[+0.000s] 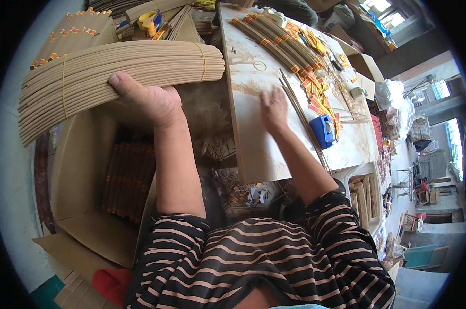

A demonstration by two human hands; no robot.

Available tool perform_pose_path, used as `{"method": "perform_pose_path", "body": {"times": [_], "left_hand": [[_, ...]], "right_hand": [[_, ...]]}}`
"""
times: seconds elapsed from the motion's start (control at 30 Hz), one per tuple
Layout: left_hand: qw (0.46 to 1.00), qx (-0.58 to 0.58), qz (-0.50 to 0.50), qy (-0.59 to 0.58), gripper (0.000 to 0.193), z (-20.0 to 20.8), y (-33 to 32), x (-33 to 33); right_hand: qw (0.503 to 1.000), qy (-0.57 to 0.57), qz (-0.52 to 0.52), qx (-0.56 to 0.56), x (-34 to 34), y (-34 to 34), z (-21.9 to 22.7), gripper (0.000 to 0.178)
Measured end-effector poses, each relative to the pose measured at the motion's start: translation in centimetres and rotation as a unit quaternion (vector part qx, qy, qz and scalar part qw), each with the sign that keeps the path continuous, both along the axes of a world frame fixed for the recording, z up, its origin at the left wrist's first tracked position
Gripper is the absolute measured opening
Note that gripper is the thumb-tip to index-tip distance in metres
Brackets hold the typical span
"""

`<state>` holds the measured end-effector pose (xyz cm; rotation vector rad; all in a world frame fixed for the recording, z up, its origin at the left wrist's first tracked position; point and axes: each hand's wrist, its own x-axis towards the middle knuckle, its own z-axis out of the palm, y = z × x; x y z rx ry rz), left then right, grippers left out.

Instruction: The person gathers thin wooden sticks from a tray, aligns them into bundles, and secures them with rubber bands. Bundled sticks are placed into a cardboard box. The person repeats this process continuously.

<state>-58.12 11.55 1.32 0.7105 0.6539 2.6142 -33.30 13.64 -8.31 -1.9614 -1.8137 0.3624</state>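
My left hand [153,103] grips a wide bundle of tan incense sticks [135,67], thumb across the near side and the other fingers hidden beneath. Thin yellow rubber bands [64,85] go round the bundle near both ends. It is raised to the left of the white table [248,129], above an opened cardboard box [78,165]. Over the tabletop, near its left edge, my right hand [273,109] holds nothing, its fingers stretched out and slightly blurred. Several loose sticks [300,116] lie just right of that hand, and a loose rubber band [260,65] lies beyond it.
Dark bundles [127,180] stand in the box. Banded stick bundles [274,38], red-yellow paper strips [315,95] and a blue tape dispenser [323,131] occupy the table's right side. More bundles [78,31] are stacked at far left. Someone's dark-clothed leg [295,10] shows beyond the table.
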Motion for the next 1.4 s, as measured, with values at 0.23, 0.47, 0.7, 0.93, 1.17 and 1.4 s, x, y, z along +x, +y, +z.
{"method": "perform_pose_path", "body": {"times": [0.23,0.47,0.7,0.93,1.17,1.4], "left_hand": [[1.000,-0.005,-0.024,0.020,0.094,0.1,0.4,0.6],[0.997,-0.016,-0.063,0.047,0.095,2.4,-0.6,2.8],[0.974,0.000,-0.191,0.124,0.085,1.8,-0.7,8.7],[0.823,-0.120,-0.393,0.392,0.086,-2.0,0.7,12.8],[0.889,-0.086,-0.318,0.318,0.065,-3.2,-1.1,16.3],[0.889,-0.026,-0.299,0.346,0.069,-1.3,-1.1,14.4]], "right_hand": [[0.972,0.156,0.172,0.046,-6.7,2.9,-1.8,0.049],[0.823,0.560,0.092,-0.013,-4.9,0.1,0.0,0.030],[0.834,0.493,0.173,0.178,-0.2,-0.4,10.5,0.058],[0.832,0.503,0.137,0.191,1.4,-2.4,9.5,0.068],[0.767,0.608,0.069,0.195,1.0,-2.6,9.6,0.064],[0.754,0.601,0.119,0.237,-0.2,-5.8,12.3,0.062]]}}
